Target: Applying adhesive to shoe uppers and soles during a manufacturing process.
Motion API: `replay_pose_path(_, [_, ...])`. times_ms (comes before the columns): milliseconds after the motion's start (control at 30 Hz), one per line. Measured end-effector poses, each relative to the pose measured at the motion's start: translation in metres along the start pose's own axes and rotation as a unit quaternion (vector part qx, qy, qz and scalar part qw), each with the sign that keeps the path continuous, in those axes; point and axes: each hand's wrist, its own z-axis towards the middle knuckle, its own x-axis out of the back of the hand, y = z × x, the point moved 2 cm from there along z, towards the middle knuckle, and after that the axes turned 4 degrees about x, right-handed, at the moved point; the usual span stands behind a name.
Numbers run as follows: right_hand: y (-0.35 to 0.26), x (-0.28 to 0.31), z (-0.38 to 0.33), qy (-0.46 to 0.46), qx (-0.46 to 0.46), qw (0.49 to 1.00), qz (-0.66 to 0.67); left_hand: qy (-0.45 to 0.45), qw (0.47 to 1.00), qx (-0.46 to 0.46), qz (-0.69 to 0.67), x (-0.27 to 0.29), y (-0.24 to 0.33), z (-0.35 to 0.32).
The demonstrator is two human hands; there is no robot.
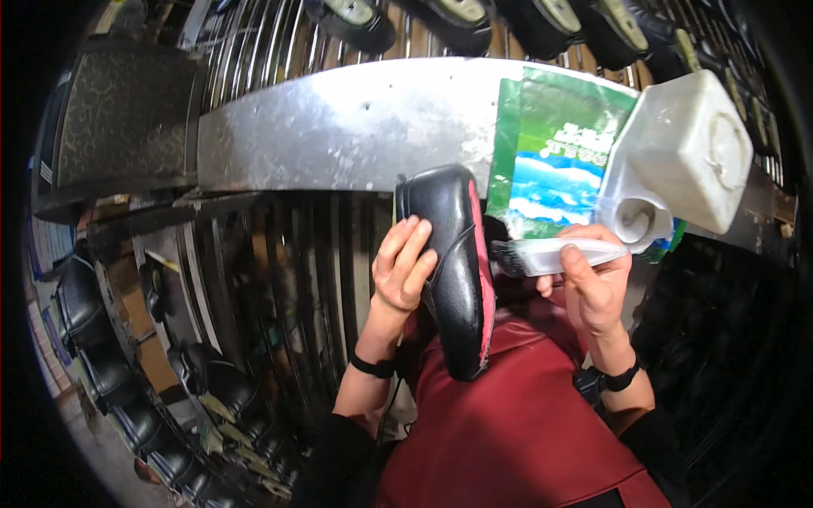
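Note:
My left hand (401,264) is wrapped round the side of a black leather shoe upper (453,271), which stands tilted on its side above my lap. A pink-red band runs along its lower edge and faces right. In my right hand (595,284) is a brush (563,256) with a whitish translucent handle. Its dark bristles point left and reach close to the pink-red edge; whether they touch it I cannot tell. Just beyond the right hand sits a cut-open translucent plastic container (637,218) with a round opening.
A metal ledge (339,135) crosses in front, with a green and blue plastic bag (559,152) and a white plastic jug (699,148) lying on it. Black shoes (449,21) rest on metal rollers behind. More shoes (110,372) line a rack at left. A red apron (517,423) covers my lap.

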Motion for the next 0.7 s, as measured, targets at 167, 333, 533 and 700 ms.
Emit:
replay_pose_path(167, [0.01, -0.027, 0.019, -0.139, 0.033, 0.984, -0.11, -0.008, 1.0, 0.002, 0.022, 0.006, -0.007, -0.007])
replay_pose_path(333, [0.016, -0.045, 0.066, -0.087, 0.061, 0.976, -0.19, 0.004, 1.0, -0.003, 0.018, 0.005, -0.007, -0.007])
replay_pose_path(533, [0.018, -0.057, 0.106, -0.099, 0.035, 0.968, -0.23, 0.009, 1.0, 0.004, 0.017, 0.007, -0.005, -0.01])
replay_pose_path(700, [0.004, -0.027, 0.036, -0.125, -0.031, 0.961, -0.244, 0.022, 1.0, 0.0, 0.012, 0.007, -0.005, -0.004])
